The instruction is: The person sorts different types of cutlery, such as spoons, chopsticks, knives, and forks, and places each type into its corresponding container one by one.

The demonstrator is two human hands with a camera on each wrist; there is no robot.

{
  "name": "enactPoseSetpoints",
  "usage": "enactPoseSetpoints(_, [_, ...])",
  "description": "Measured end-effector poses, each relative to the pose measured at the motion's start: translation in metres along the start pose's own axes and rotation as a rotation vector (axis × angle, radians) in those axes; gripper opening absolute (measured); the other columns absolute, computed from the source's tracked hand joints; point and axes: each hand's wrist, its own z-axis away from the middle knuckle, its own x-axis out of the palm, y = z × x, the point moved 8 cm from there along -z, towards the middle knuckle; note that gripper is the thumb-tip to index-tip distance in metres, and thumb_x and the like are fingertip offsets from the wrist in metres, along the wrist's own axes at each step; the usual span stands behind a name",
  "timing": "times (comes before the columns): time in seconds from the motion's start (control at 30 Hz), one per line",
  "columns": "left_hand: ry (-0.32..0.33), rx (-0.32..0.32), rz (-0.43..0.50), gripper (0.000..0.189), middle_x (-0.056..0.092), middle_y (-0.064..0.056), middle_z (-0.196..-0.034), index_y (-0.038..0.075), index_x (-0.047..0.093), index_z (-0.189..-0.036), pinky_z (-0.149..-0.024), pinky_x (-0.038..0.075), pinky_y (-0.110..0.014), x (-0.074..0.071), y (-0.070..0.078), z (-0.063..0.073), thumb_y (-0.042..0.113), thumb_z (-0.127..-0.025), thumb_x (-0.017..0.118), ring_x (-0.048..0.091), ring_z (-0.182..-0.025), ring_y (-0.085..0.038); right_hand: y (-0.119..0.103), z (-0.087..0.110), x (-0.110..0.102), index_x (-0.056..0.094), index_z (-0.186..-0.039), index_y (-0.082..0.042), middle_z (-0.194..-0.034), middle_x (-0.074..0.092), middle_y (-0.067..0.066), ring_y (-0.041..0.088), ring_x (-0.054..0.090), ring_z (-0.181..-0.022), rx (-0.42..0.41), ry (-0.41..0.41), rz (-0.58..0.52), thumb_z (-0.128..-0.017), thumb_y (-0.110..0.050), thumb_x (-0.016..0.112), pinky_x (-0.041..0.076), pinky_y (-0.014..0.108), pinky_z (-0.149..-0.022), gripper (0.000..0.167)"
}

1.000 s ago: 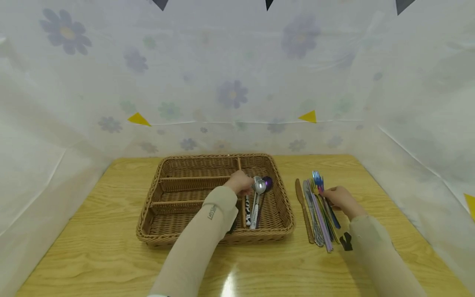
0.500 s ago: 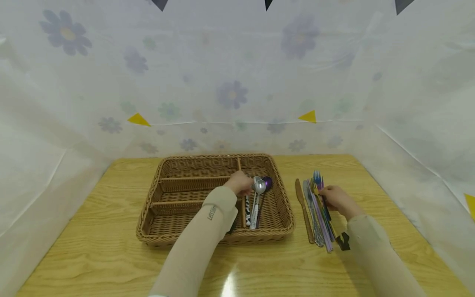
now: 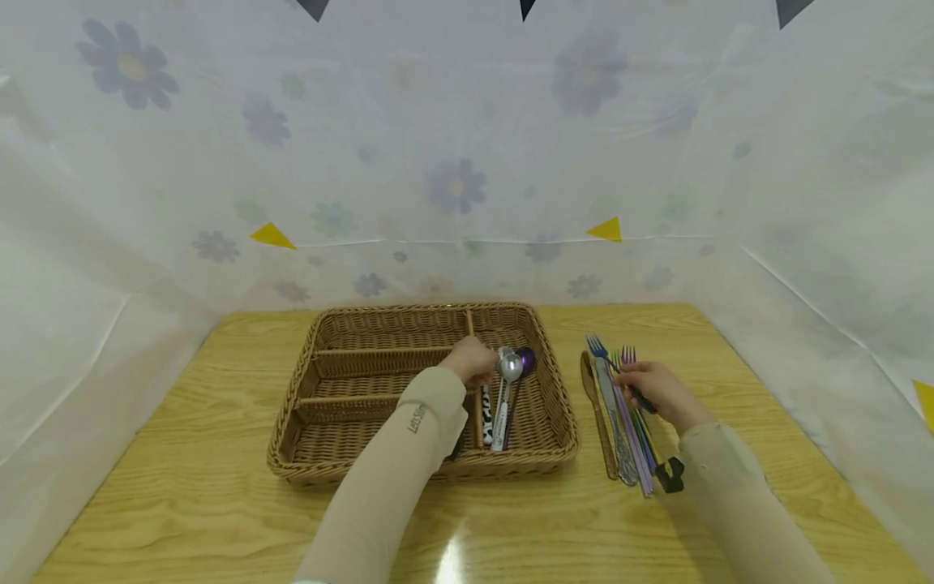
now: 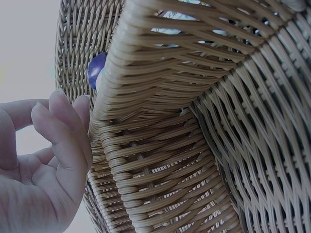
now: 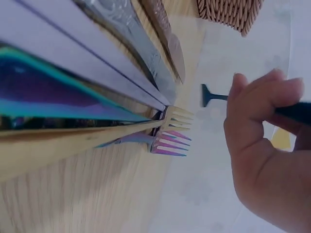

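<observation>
Right hand (image 3: 652, 389): thumb and fingers pinch a blue fork (image 3: 597, 347) by its handle, above the cutlery pile.
Fork gap: only the right wrist view shows it clear of the pile.
Pile: brown knife (image 3: 600, 418), silver knife (image 3: 624, 454), pale purple sticks (image 3: 635, 442); the right wrist view makes out a gold fork (image 5: 177, 118) and a pink fork (image 5: 170, 144).
Left hand (image 4: 46, 165): loosely curled at the basket (image 3: 503, 461) divider, nothing visibly in it; the head view hides its fingertips.
Spoons: silver (image 3: 511, 367) and purple (image 3: 527, 358), inside the basket's right compartment.
</observation>
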Motion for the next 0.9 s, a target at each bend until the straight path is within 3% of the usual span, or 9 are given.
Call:
enactPoseSetpoints(0.2, [-0.006, 0.011, 0.008, 0.032, 0.053, -0.006, -0.057, -0.011, 0.065, -0.103, -0.041, 0.034, -0.021, 0.0, 0.0, 0.001, 0.013, -0.095, 0.045, 0.041, -0.041, -0.009, -0.004, 0.0, -0.002, 0.028, -0.133, 0.019, -0.078, 0.055, -0.005, -0.001, 0.046, -0.057, -0.003, 0.06, -0.116, -0.101, -0.013, 0.036, 0.041, 0.014, -0.049, 0.046])
enactPoseSetpoints(0.4, [-0.004, 0.01, 0.004, 0.032, 0.052, -0.005, -0.055, -0.011, 0.065, -0.102, -0.04, 0.033, -0.022, 0.0, 0.0, 0.0, 0.013, -0.095, 0.045, 0.04, -0.04, -0.009, -0.006, 0.002, -0.001, 0.04, -0.125, 0.011, -0.068, 0.051, -0.007, 0.0, 0.046, -0.054, 0.035, 0.061, -0.054, -0.102, -0.025, 0.037, 0.041, 0.017, -0.049, 0.043])
enactPoseSetpoints(0.6, [0.004, 0.002, 0.008, 0.032, 0.053, -0.005, -0.057, -0.009, 0.056, -0.115, -0.04, 0.034, -0.021, 0.0, -0.001, -0.002, 0.012, -0.094, 0.046, 0.041, -0.041, -0.009, -0.01, 0.003, 0.004, 0.038, -0.127, 0.012, -0.069, 0.051, -0.007, 0.001, 0.047, -0.057, 0.032, 0.049, -0.038, -0.102, -0.026, 0.035, 0.041, 0.019, -0.052, 0.045])
enactPoseSetpoints(0.9, [-0.005, -0.006, 0.007, 0.031, 0.052, -0.004, -0.056, -0.01, 0.063, -0.106, -0.04, 0.032, -0.022, 0.0, -0.002, -0.002, 0.012, -0.094, 0.045, 0.039, -0.041, -0.009, -0.012, 0.0, 0.006, 0.04, -0.128, 0.011, -0.071, 0.048, -0.006, 0.004, 0.045, -0.058, 0.046, 0.067, -0.024, -0.101, -0.026, 0.036, 0.043, 0.023, -0.057, 0.046])
